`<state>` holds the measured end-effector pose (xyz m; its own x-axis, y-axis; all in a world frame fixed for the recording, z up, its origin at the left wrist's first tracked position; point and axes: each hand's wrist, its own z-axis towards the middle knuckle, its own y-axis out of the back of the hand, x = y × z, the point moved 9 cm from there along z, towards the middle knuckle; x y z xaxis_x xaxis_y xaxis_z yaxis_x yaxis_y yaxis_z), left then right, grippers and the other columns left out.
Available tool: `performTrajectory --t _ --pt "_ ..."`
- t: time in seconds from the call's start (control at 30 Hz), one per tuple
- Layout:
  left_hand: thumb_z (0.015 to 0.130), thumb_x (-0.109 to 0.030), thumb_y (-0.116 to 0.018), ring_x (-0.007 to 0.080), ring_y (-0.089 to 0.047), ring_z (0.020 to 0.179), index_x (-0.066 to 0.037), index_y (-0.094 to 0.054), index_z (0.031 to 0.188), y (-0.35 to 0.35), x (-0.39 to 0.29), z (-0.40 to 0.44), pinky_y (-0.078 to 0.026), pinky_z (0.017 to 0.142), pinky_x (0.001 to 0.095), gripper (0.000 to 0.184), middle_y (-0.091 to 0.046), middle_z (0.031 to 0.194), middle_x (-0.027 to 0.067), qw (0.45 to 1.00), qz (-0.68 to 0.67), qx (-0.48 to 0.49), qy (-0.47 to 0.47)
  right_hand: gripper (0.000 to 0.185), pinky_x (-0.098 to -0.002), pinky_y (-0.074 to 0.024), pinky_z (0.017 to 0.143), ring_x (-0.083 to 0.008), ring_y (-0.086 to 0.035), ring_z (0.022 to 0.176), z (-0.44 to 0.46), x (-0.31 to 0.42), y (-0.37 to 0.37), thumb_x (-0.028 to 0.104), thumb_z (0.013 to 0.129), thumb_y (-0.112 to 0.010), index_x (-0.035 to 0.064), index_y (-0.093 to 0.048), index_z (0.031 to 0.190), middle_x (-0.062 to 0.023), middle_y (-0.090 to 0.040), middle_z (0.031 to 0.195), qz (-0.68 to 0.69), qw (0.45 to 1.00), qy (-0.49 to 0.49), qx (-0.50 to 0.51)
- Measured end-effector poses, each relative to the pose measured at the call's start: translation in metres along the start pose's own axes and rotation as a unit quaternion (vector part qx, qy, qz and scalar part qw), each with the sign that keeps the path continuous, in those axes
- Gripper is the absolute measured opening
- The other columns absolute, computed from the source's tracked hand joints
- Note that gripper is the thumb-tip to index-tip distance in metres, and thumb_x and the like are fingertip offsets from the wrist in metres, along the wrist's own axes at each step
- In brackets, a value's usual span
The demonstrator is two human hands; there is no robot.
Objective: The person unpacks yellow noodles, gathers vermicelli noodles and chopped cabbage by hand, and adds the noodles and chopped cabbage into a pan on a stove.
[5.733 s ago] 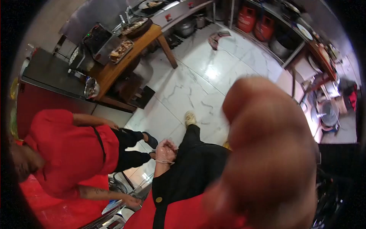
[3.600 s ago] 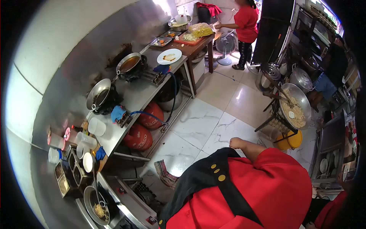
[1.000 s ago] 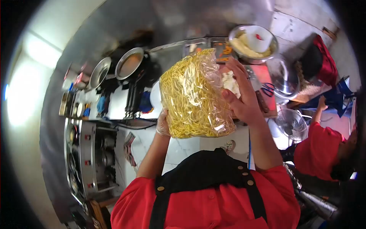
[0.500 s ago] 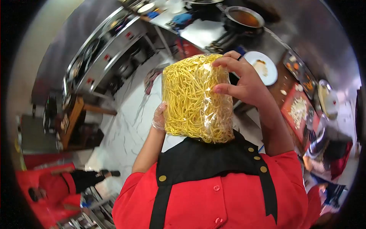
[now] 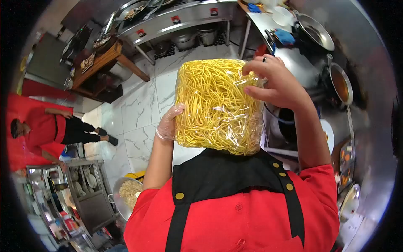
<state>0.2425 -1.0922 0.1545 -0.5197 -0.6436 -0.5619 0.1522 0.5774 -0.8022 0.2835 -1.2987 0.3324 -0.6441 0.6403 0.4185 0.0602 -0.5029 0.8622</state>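
A large clear plastic bag of yellow noodles [image 5: 216,107] is held up in front of my chest. My left hand [image 5: 169,122], in a clear plastic glove, grips the bag's left side, with part of the fingers hidden behind it. At the bag's upper right edge, my right hand [image 5: 273,80], bare with a dark ring, has its thumb and fingers closed on the plastic.
A steel stove [image 5: 184,17] stands at the top, beside a wooden table [image 5: 98,65]. Pans, including one with brown liquid [image 5: 341,84], sit on the right counter. A person in red [image 5: 44,130] stands at left, above a dish rack [image 5: 94,201]. A noodle pan [image 5: 126,194] is lower left.
The view has turned, bringing the stove to the top and the right counter nearer the edge. Both hands stay on the bag, which was absent from the two oldest frames.
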Motion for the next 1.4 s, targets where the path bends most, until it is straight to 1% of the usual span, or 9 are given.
performTrajectory --t 0.37,0.63,0.83,0.9,0.97,1.03,1.1,1.17,1.4 --pt "0.087 -0.021 -0.059 0.0252 -0.064 0.099 0.007 -0.044 0.128 0.009 -0.087 0.082 -0.054 0.087 0.0382 0.052 -0.06 0.116 0.0179 0.992 0.003 -0.115 -0.061 0.022 -0.0424 -0.0439 0.076 -0.033 -0.058 0.08 0.148 -0.061 -0.027 0.024 0.072 -0.068 0.003 -0.062 0.072 -0.0126 -0.06 0.071 -0.018 0.985 0.141 0.102" --pt "0.089 -0.02 -0.058 0.0224 -0.064 0.097 0.006 -0.042 0.13 0.032 -0.142 0.137 -0.054 0.084 0.0357 0.05 -0.061 0.114 0.0151 0.974 0.06 -0.171 -0.135 0.028 -0.0468 -0.0469 0.075 -0.0366 -0.063 0.078 0.242 -0.131 -0.062 0.028 0.083 -0.059 0.0015 -0.065 0.076 -0.0188 -0.065 0.077 -0.02 0.991 -0.019 0.134" --pt "0.079 -0.027 -0.071 0.0259 -0.037 0.129 -0.005 -0.006 0.148 0.03 -0.236 0.192 -0.034 0.106 0.038 0.097 -0.027 0.146 0.0126 0.903 0.312 -0.189 -0.227 0.021 -0.0385 -0.044 0.062 -0.0324 -0.056 0.068 0.311 -0.139 -0.034 0.019 0.087 -0.061 -0.0008 -0.058 0.083 -0.016 -0.056 0.072 0.18 0.977 0.114 0.012" --pt "0.078 -0.029 -0.071 0.029 -0.034 0.132 -0.004 -0.007 0.148 0.008 -0.29 0.209 -0.025 0.111 0.0402 0.097 -0.021 0.15 0.0152 0.825 0.436 -0.181 -0.312 0.018 -0.0392 -0.0423 0.067 -0.0303 -0.056 0.072 0.336 -0.143 -0.017 0.019 0.085 -0.063 0.002 -0.058 0.082 -0.0133 -0.056 0.072 0.167 0.981 0.097 0.013" --pt "0.078 -0.032 -0.07 0.0327 -0.033 0.133 -0.001 -0.021 0.145 -0.028 -0.364 0.213 -0.019 0.112 0.0401 0.088 -0.026 0.149 0.0193 0.538 0.693 -0.197 -0.437 0.021 -0.0415 -0.0441 0.069 -0.0325 -0.06 0.074 0.359 -0.136 0.002 0.024 0.083 -0.064 0.0029 -0.063 0.08 -0.015 -0.061 0.072 0.097 0.985 0.143 -0.003" --pt "0.08 -0.034 -0.067 0.0327 -0.033 0.134 0.002 -0.033 0.14 -0.092 -0.403 0.237 -0.021 0.112 0.0397 0.078 -0.033 0.145 0.023 0.428 0.773 -0.06 -0.465 0.019 -0.0419 -0.0426 0.073 -0.0315 -0.06 0.076 0.379 -0.134 0.007 0.023 0.081 -0.065 0.0044 -0.064 0.079 -0.0132 -0.061 0.072 0.072 0.984 0.162 -0.02" --pt "0.082 -0.036 -0.065 0.0315 -0.034 0.134 0.004 -0.036 0.138 -0.104 -0.403 0.301 -0.024 0.11 0.0375 0.075 -0.038 0.141 0.0229 0.478 0.809 0.095 -0.328 0.018 -0.0417 -0.0417 0.074 -0.0315 -0.06 0.077 0.394 -0.121 -0.001 0.022 0.081 -0.065 0.0048 -0.065 0.078 -0.0124 -0.062 0.072 0.033 0.975 0.215 -0.036" --pt "0.08 -0.04 -0.069 0.0231 -0.035 0.132 0.001 -0.025 0.144 -0.054 -0.38 0.369 -0.027 0.108 0.0309 0.087 -0.036 0.145 0.0162 0.723 0.666 0.178 -0.05 0.017 -0.0422 -0.0433 0.074 -0.0327 -0.061 0.079 0.412 -0.13 -0.013 0.022 0.081 -0.065 0.0047 -0.065 0.078 -0.0135 -0.063 0.075 0.025 0.986 0.164 0.013" --pt "0.081 -0.031 -0.07 0.0163 -0.039 0.126 -0.002 -0.037 0.139 0.019 -0.314 0.474 -0.03 0.107 0.0303 0.073 -0.044 0.138 0.0083 0.768 0.536 0.305 0.17 0.02 -0.0399 -0.045 0.06 -0.0338 -0.059 0.067 0.438 -0.238 -0.064 0.019 0.083 -0.065 -0.0003 -0.06 0.08 -0.0164 -0.06 0.071 0.092 0.995 0.007 0.024"
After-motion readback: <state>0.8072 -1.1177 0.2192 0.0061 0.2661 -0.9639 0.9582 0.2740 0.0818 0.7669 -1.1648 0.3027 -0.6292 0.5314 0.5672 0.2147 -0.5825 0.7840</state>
